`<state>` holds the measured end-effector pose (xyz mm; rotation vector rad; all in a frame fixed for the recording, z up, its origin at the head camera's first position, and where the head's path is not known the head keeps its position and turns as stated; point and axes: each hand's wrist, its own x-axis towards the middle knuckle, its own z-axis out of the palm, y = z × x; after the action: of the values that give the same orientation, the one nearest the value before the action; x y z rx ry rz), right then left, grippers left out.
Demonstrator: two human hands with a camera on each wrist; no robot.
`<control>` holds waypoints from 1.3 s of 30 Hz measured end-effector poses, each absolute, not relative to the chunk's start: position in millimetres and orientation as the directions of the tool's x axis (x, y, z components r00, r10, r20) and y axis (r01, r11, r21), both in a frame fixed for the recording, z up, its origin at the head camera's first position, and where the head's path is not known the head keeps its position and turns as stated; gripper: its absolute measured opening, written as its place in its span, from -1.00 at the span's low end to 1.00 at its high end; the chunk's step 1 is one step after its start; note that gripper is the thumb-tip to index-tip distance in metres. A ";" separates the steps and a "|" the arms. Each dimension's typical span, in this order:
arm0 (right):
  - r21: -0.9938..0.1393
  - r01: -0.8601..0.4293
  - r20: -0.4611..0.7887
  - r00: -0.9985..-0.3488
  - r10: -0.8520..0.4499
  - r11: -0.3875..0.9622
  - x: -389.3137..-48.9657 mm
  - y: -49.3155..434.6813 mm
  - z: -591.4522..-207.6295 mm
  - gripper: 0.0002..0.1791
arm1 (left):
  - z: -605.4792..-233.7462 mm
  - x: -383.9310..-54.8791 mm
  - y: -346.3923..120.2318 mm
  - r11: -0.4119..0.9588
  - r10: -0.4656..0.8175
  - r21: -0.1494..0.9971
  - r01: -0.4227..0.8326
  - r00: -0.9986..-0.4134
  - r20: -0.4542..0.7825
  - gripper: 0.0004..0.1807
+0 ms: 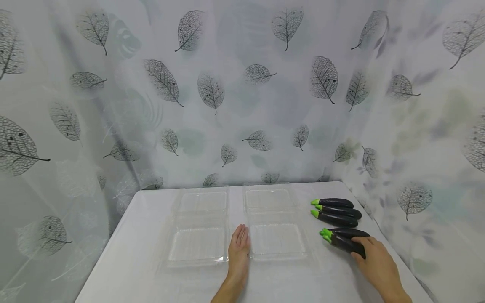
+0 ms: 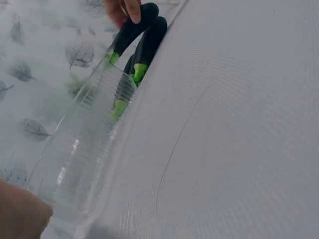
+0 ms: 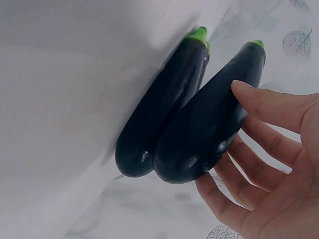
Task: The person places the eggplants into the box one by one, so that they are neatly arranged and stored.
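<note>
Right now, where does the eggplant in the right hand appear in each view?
Head: held eggplant, lower right.
Left wrist: held eggplant, at the top, left of centre.
Right wrist: held eggplant, right of centre.
Shared landmark: the right hand, gripping it.

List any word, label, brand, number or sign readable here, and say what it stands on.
None: no lettering, numbers or signs show on the eggplants, the clear trays or the white table. The curtain bears only a printed leaf pattern.
</note>
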<state>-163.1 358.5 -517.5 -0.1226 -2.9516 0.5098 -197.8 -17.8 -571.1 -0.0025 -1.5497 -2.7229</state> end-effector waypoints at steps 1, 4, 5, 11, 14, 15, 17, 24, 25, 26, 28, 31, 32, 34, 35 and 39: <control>-0.340 0.055 0.132 -0.986 0.106 0.939 -163.4 358.0 -517.3 -0.49 | -571.0 -197.8 -17.8 -0.515 -0.006 0.857 0.007 -1.000 0.004 -0.28; -0.343 0.055 0.146 -0.983 0.111 0.938 -163.8 355.9 -516.1 -0.49 | -571.2 -197.8 -17.6 -0.525 -0.008 0.851 0.008 -1.000 0.005 -0.26; -0.342 0.056 0.149 -0.982 0.113 0.938 -164.0 355.1 -515.3 -0.49 | -571.1 -197.7 -17.5 -0.526 -0.010 0.851 0.008 -1.000 0.003 -0.26; -0.340 0.043 0.193 -0.974 0.114 0.939 -163.9 348.1 -510.4 -0.49 | -570.1 -198.1 -17.3 -0.508 -0.018 0.862 0.009 -1.000 0.000 -0.30; -0.341 0.024 0.223 -0.969 0.105 0.940 -165.0 343.3 -508.2 -0.49 | -569.4 -198.0 -17.9 -0.494 -0.010 0.870 0.011 -1.000 0.007 -0.31; -0.342 0.015 0.233 -0.967 0.100 0.939 -165.6 341.5 -507.5 -0.49 | -569.4 -198.0 -18.1 -0.491 -0.008 0.871 0.012 -1.000 0.009 -0.31; -0.346 0.003 0.247 -0.964 0.094 0.938 -167.0 337.8 -506.4 -0.50 | -569.6 -198.0 -18.6 -0.485 -0.007 0.874 0.010 -1.000 0.008 -0.32; -0.351 0.000 0.265 -0.959 0.100 0.936 -171.5 323.8 -503.0 -0.52 | -572.0 -198.4 -17.7 -0.522 -0.014 0.853 0.016 -1.000 0.010 -0.27; -0.354 0.000 0.269 -0.958 0.101 0.935 -172.4 321.7 -502.2 -0.52 | -571.7 -198.4 -17.6 -0.526 -0.016 0.850 0.017 -1.000 0.010 -0.27; -0.359 -0.002 0.273 -0.957 0.103 0.933 -173.3 319.7 -501.4 -0.52 | -571.5 -198.4 -17.6 -0.530 -0.018 0.848 0.019 -1.000 0.011 -0.26; -0.367 -0.001 0.274 -0.956 0.107 0.930 -174.9 315.9 -500.3 -0.52 | -571.5 -198.2 -17.5 -0.529 -0.022 0.848 0.026 -1.000 0.017 -0.26; -0.374 0.012 0.258 -0.959 0.117 0.927 -178.3 311.0 -498.5 -0.51 | -570.9 -198.4 -17.5 -0.533 -0.029 0.845 0.030 -0.999 0.017 -0.27; -0.375 0.017 0.252 -0.960 0.120 0.927 -179.2 309.5 -498.0 -0.50 | -570.8 -198.4 -17.5 -0.535 -0.031 0.844 0.033 -0.999 0.019 -0.28; -0.374 0.022 0.247 -0.961 0.123 0.927 -180.5 307.0 -497.6 -0.50 | -570.4 -198.2 -17.6 -0.539 -0.030 0.841 0.033 -0.999 0.019 -0.28; -0.374 0.019 0.248 -0.961 0.120 0.927 -181.2 306.0 -497.1 -0.50 | -569.9 -198.1 -17.7 -0.544 -0.030 0.839 0.030 -0.999 0.016 -0.28; -0.373 -0.042 0.290 -0.954 0.074 0.927 -182.7 301.8 -495.5 -0.52 | -568.8 -197.1 -19.0 -0.542 -0.011 0.840 0.017 -1.000 0.013 -0.26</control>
<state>-182.7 301.8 -495.5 -0.0235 -2.7843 0.5477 -197.1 -19.0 -568.8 -0.0099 -1.4959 -2.7444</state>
